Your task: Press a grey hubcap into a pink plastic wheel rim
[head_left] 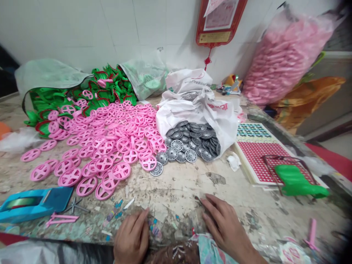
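My left hand (131,236) rests at the near edge of the table, its fingers curled together and nothing visible in them. To the right, my right hand (225,223) lies on the tabletop with fingers stretched forward and apart, holding nothing. Beyond my hands spreads a large heap of pink plastic wheels (106,147). Beside it, grey wheel discs (190,155) spill from the mouth of a white plastic bag (176,108). Scraps of blue and white litter the surface near my left hand.
At left are a blue tape dispenser (30,205), pink sticks (62,219) and green parts (115,86) spilling from a bag. Sticker sheets (255,154) lie right, with a green piece (298,181) on a dark frame. Behind stands a bag of pink parts (288,55).
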The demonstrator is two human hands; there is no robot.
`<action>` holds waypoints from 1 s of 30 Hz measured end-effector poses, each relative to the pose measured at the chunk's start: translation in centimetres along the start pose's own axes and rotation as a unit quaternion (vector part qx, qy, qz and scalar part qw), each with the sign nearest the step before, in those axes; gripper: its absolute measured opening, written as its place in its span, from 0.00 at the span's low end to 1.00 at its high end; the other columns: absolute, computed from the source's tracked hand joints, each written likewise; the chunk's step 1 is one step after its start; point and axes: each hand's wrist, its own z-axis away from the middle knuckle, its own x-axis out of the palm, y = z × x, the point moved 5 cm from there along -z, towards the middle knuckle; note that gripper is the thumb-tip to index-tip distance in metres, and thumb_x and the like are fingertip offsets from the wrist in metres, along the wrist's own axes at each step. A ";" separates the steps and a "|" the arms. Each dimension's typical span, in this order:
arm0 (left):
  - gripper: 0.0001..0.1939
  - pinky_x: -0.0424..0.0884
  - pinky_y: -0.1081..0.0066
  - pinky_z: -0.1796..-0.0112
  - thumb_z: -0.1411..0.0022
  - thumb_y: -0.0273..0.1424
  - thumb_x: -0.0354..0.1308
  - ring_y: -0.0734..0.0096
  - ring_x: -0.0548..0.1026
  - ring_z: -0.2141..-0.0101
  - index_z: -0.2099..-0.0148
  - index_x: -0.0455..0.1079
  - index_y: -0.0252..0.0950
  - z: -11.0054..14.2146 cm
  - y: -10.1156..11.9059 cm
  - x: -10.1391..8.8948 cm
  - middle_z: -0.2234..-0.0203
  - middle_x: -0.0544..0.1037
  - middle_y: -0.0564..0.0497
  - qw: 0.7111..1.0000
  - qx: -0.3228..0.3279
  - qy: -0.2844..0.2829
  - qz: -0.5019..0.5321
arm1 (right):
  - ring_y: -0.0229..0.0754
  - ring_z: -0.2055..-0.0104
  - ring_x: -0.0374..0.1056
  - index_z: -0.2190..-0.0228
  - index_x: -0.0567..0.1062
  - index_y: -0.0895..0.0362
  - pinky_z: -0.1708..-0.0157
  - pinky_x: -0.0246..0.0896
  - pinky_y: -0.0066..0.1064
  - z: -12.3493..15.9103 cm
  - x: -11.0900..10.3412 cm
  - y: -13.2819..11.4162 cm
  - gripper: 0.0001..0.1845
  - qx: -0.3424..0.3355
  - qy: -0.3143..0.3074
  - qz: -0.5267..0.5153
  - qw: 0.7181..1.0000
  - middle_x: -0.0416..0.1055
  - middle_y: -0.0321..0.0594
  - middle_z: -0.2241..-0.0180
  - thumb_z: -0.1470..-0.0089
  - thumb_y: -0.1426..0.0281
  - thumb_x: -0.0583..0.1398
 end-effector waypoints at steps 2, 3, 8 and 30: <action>0.16 0.68 0.71 0.61 0.38 0.24 0.52 0.69 0.73 0.63 0.48 0.67 0.33 0.2 -0.2 0.1 0.63 0.76 0.46 1.000 0.007 0.000 0.001 | 0.49 0.48 0.60 0.46 0.65 0.57 0.55 0.63 0.42 0.0 -0.1 0.0 0.21 0.001 0.008 -0.001 1.000 0.62 0.50 0.48 0.40 0.66 0.54; 0.16 0.68 0.71 0.61 0.38 0.24 0.52 0.69 0.74 0.64 0.48 0.67 0.33 0.3 -0.3 0.1 0.64 0.76 0.46 1.000 0.010 0.000 0.001 | 0.49 0.48 0.60 0.46 0.65 0.57 0.55 0.63 0.41 0.0 -0.1 0.0 0.21 0.001 0.011 -0.002 1.000 0.62 0.50 0.48 0.40 0.67 0.54; 0.15 0.68 0.72 0.61 0.39 0.25 0.53 0.69 0.74 0.64 0.49 0.68 0.33 0.6 -0.6 0.4 0.63 0.76 0.46 0.999 0.035 -0.011 -0.016 | 0.48 0.49 0.61 0.47 0.66 0.58 0.56 0.63 0.40 -0.1 -0.1 0.1 0.20 -0.008 0.015 -0.004 1.000 0.62 0.50 0.49 0.40 0.67 0.54; 0.13 0.71 0.72 0.62 0.37 0.27 0.50 0.69 0.76 0.64 0.51 0.68 0.35 0.0 -0.5 0.4 0.64 0.77 0.47 0.998 0.043 0.006 -0.041 | 0.49 0.50 0.62 0.50 0.68 0.56 0.55 0.65 0.44 -0.2 -0.4 -0.5 0.17 -0.002 0.023 0.009 1.000 0.64 0.50 0.50 0.40 0.67 0.55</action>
